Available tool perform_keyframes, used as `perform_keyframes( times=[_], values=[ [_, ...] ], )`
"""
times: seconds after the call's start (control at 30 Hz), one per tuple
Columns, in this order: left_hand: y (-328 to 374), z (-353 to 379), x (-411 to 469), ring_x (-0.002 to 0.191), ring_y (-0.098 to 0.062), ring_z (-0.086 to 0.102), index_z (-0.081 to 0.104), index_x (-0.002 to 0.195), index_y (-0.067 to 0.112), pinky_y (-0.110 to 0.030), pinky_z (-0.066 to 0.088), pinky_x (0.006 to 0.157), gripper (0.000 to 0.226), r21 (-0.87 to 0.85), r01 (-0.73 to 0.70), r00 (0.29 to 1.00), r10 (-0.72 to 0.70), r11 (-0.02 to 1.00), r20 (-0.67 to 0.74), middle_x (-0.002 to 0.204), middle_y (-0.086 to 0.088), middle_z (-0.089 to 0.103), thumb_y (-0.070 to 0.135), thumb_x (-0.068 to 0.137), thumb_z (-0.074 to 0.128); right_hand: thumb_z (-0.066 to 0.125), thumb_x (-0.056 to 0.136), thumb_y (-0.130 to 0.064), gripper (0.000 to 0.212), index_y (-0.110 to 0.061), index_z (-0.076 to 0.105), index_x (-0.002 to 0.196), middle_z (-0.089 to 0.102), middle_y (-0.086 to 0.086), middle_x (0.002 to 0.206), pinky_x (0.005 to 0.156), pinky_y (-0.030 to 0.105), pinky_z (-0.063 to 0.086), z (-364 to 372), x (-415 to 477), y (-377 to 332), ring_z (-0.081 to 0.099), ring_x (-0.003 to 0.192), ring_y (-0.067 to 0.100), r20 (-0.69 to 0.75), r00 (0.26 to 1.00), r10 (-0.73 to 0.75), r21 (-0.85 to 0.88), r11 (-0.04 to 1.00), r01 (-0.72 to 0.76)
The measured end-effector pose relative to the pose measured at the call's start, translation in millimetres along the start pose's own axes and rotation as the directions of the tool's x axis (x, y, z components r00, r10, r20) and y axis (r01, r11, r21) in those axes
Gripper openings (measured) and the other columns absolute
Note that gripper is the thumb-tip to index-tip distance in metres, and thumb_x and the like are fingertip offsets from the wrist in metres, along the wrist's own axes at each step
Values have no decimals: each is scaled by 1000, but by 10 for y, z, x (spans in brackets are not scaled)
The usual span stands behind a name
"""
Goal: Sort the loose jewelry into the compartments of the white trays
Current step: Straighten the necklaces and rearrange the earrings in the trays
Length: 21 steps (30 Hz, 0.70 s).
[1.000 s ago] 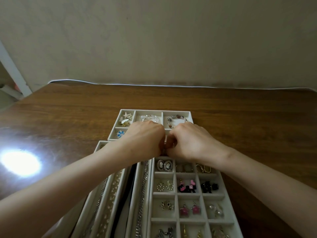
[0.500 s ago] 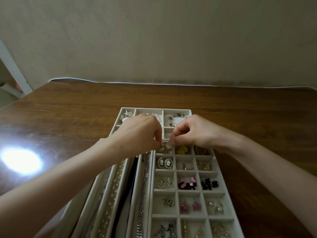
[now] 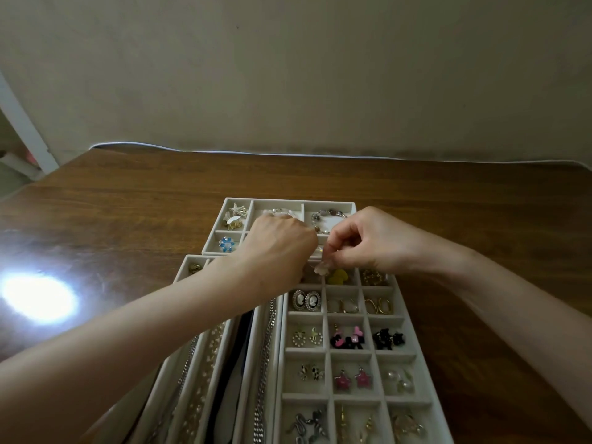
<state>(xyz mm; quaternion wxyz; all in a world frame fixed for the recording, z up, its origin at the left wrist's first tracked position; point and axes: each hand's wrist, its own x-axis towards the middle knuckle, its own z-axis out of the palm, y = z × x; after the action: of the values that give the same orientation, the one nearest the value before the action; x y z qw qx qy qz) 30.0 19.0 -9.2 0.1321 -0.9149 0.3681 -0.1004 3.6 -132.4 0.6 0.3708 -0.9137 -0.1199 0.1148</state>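
Three white trays lie on the wooden table. The grid tray (image 3: 413, 354) at the right holds pairs of earrings in small cells. The long tray (image 3: 179, 277) at the left holds chains. A far tray (image 3: 288, 201) holds brooches and bracelets. My right hand (image 3: 368, 241) pinches a small pale flower-shaped earring (image 3: 321, 268) over the grid tray's top left cell. My left hand (image 3: 275, 251) is curled beside it with fingertips down at the same cell; what it holds is hidden.
A yellow piece (image 3: 337, 277) sits in the neighbouring top cell, gold pieces (image 3: 373, 277) in the cell to its right. A bright light reflection (image 3: 38, 299) glares on the table at the left. A wall stands behind the table's far edge.
Both hands have drawn slightly apart. My right hand has lifted and shifted right, and the pale earring now shows at its fingertips over the top left cell.
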Motion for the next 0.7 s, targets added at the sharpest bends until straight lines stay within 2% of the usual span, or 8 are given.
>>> perform_keyframes(
  times=[0.1,0.2,0.3,0.37,0.4,0.53,0.7],
  values=[
    [-14,24,-28,100,-21,59,64,103,18,-27,32,64,19,-37,23,1000,-24,999,-12,108,0,60,23,89,53,71,82,-15,10,-22,70,75,57,-20,51,53,11,40,24,29,14,51,51,-8,-6,999,-35,-69,997,35],
    [-12,38,-43,99,-20,59,63,103,19,-28,36,65,19,-107,34,999,-37,994,-31,108,1,59,21,88,51,72,81,-15,11,-24,68,75,53,-14,53,52,13,38,46,43,-5,47,51,-3,3,995,-102,-144,984,102],
    [-20,30,-38,98,-21,59,62,101,23,-28,39,67,16,-159,41,999,-45,986,-20,105,2,60,22,88,52,71,82,-21,14,-31,65,74,57,-7,68,59,25,43,53,58,-24,48,61,5,48,983,-179,-278,942,185],
    [-71,3,-35,96,-20,59,61,98,24,-26,38,67,13,-202,60,998,-60,977,7,103,3,61,26,88,55,69,83,-24,2,-25,68,85,62,-2,81,66,32,47,57,70,-40,53,70,10,77,975,-207,-365,905,221],
    [-110,-18,-39,95,-19,59,61,97,25,-26,37,67,10,-226,71,997,-70,972,14,101,5,60,27,88,56,68,84,-25,6,-21,69,89,63,-2,84,68,33,48,63,74,-49,55,73,11,89,973,-214,-407,884,231],
    [-238,-78,-114,93,-14,55,62,95,30,-25,36,67,10,-311,90,995,-101,946,-17,88,11,51,26,89,55,66,86,-28,5,-24,66,89,59,-8,84,66,21,44,53,84,-79,53,73,5,111,969,-220,-484,840,246],
    [-250,-56,-183,91,-14,55,64,96,30,-24,36,67,15,-338,82,996,-91,938,-12,93,10,55,27,90,52,65,86,-27,4,-25,65,90,50,-18,75,60,12,33,75,129,-66,47,69,-4,146,966,-213,-523,812,258]
  ],
)
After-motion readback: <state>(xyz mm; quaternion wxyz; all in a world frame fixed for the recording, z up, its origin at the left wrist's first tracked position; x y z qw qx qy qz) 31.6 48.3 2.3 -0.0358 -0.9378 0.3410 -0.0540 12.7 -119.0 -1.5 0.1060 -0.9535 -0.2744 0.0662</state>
